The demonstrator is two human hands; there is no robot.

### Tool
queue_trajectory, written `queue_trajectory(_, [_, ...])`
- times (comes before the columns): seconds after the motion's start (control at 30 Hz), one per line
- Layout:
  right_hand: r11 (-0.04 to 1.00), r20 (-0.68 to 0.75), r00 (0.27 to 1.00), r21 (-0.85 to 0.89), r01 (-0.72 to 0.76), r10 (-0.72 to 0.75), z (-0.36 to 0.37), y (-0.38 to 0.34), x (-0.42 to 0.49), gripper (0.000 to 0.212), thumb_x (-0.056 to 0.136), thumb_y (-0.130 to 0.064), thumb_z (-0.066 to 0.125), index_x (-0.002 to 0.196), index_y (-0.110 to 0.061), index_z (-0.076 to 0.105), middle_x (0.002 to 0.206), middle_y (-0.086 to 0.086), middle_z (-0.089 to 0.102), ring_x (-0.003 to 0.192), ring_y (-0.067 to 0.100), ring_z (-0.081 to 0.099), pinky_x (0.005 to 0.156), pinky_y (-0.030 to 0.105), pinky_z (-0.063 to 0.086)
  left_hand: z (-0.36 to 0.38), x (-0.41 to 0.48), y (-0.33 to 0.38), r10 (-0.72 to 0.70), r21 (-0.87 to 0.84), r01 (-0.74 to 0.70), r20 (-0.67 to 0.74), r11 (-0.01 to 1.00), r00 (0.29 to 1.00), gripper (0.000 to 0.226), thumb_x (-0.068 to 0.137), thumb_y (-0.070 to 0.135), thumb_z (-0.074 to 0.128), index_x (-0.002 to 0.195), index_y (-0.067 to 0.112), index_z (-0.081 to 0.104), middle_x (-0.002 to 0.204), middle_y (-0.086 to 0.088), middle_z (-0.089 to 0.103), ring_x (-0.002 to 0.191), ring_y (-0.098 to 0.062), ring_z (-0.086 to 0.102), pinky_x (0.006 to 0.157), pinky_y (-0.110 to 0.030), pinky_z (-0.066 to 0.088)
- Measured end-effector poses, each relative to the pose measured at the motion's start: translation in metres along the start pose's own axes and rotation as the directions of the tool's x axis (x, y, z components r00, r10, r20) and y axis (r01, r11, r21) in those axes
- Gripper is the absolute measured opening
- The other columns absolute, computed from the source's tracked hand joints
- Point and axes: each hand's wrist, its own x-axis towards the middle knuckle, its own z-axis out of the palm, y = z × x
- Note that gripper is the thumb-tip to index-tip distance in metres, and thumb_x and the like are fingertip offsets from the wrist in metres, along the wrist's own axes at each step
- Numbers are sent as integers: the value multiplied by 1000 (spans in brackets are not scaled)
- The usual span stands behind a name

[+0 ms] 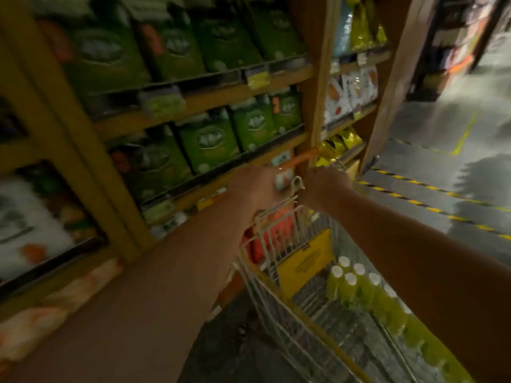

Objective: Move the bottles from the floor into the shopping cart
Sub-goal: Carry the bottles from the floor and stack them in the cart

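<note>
One wire shopping cart [266, 288] holds green bottles [349, 291]; six white caps can be counted, the rest lost in blur. Four green bags [171, 45] stand on the upper shelf [221, 91] and four on the lower shelf [221, 168].

Motion blur throughout; shelf labels [258, 78] unreadable; cart [266, 291] cropped at bottom edge.

Dim store aisle, wooden shelving [210, 98] on the left, rows of green packs [207, 139] behind yellow price tags [258, 78], glossy grey floor [442, 128] on the right, yellow-black striped tape [431, 208] across it, thin yellow line [467, 134] beyond, more shelves [456, 45] far back, blurred.
</note>
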Motion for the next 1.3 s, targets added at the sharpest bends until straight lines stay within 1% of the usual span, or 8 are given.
queue_trajectory(0.13, [979,-15,979,25,204,-204,-25,-118,-38,37,89,-34,53,118,-12,56,112,11,61,100,31,61,76,37,49,-29,-104,-78,-208,112,208,-7,972,978,22,90,37,55,82,17,55,88,-4,59,91,-25,62,72,-35,52])
queue_trajectory(0.23, [928,-39,928,26,371,-370,-42,-209,-92,19,89,-27,55,94,-10,60,75,4,52,71,22,54,61,31,44,-47,-204,-132,-376,162,374,-14,913,926,23,90,37,57,100,17,64,99,-4,62,95,-26,62,70,-35,50])
queue_trajectory(0.3, [879,-50,879,26,476,-475,-53,-267,-137,18,88,-25,55,98,-12,60,81,5,55,78,25,57,62,31,42,-58,-281,-163,-478,200,473,-27,858,878,27,90,39,55,103,16,62,101,-4,62,93,-26,61,67,-35,47])
queue_trajectory(0.4, [751,-80,748,-1,660,-658,-64,-351,-208,17,87,-23,54,99,-12,61,83,5,56,80,25,59,62,31,43,-75,-396,-198,-634,225,620,-9,752,773,21,91,35,53,100,16,52,98,-4,58,80,-22,53,64,-32,41])
queue_trajectory(0.53, [561,-147,558,22,827,-817,-81,-446,-304,6,84,-22,55,86,-17,54,72,0,47,63,18,46,63,32,37,-90,-529,-226,-817,247,794,-16,556,577,33,91,35,53,119,18,55,113,-5,58,103,-26,58,71,-34,40])
queue_trajectory(0.67, [312,-168,317,59,948,-933,-89,-525,-392,12,86,-27,53,89,-16,58,78,1,50,75,23,51,67,32,40,-98,-646,-233,-937,186,926,-55,329,344,37,88,35,56,122,21,58,125,-5,57,116,-26,56,83,-34,45])
queue_trajectory(0.93, [-85,-153,-77,50,995,-985,-91,-636,-538,28,89,-29,53,111,-14,61,119,10,60,109,30,58,81,32,45,-99,-824,-215,-990,157,981,-94,-117,-103,34,87,36,58,118,22,61,123,-5,60,116,-27,56,90,-35,46])
queue_trajectory(1.3, [-518,-156,-514,-13,855,-844,-88,-713,-667,30,90,-34,52,113,-16,58,116,7,58,106,29,58,73,29,38,-85,-936,-181,-830,123,821,-127,-557,-544,32,88,33,56,117,21,62,113,-2,62,103,-23,61,77,-29,45])
